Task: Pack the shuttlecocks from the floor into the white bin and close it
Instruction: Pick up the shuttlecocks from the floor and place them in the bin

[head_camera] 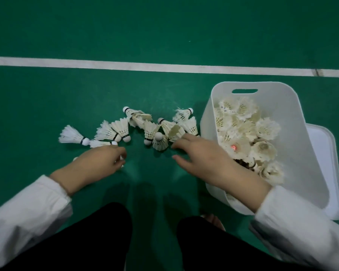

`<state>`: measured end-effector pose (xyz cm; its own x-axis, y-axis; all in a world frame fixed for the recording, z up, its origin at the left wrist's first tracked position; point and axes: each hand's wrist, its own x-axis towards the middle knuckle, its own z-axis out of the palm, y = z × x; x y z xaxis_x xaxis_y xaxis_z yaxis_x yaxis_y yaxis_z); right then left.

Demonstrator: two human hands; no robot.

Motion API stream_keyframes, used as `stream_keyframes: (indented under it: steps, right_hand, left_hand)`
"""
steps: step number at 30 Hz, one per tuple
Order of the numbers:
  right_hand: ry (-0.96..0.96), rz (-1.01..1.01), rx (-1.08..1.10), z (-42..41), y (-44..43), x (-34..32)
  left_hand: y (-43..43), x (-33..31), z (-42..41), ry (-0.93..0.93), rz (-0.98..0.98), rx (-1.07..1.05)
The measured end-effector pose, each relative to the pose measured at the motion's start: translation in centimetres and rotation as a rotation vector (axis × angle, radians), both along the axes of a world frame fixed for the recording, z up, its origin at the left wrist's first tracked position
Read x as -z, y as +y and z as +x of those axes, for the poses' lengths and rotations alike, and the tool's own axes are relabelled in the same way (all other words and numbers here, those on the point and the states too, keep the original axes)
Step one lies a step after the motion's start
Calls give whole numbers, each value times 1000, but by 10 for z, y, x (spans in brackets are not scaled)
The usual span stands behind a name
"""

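Several white feather shuttlecocks lie in a loose row on the green floor. My left hand is curled at the row's left end, fingers closed around a shuttlecock that shows only as white bits under the palm. My right hand hovers with spread fingers, its fingertips touching the shuttlecocks at the right end of the row. The white bin stands open on the right, tilted toward me and holding many shuttlecocks. Its white lid lies flat on the floor behind and right of the bin.
A white court line crosses the green floor beyond the shuttlecocks. My knees in black trousers fill the bottom of the view, with white sleeves at both sides.
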<state>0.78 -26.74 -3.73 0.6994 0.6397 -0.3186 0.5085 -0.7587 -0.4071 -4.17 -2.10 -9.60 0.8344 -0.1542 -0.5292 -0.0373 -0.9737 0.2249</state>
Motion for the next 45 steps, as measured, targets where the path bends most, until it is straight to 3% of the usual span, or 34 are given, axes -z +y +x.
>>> stream_keyframes:
  steps: [6,10,16,21,23,30,36,39,45]
  right_hand:
    - [-91,-253,-132,19,57,83]
    - [-72,-347,-92,28,79,107]
    - [-69,-233,-33,31,84,120]
    - [71,110,122,18,84,115]
    - [127,160,143,7,86,118]
    - [107,-273,-140,-26,79,135]
    - [58,-351,-198,-28,83,136]
    - [13,-283,-218,-26,85,132]
    - [2,-143,-240,-26,89,126]
  left_hand:
    - [44,27,-27,41,74,-77]
    - [56,44,-35,-55,28,-145]
    - [52,73,-29,-162,7,-83]
    - [46,86,-23,-208,-6,-66]
    - [45,89,-23,-212,-3,-112]
    - [46,74,-35,-351,-82,-171]
    - [43,59,-83,-256,-293,-286]
    - [56,59,-108,-273,-216,-377]
    - [91,66,-126,-147,129,-662]
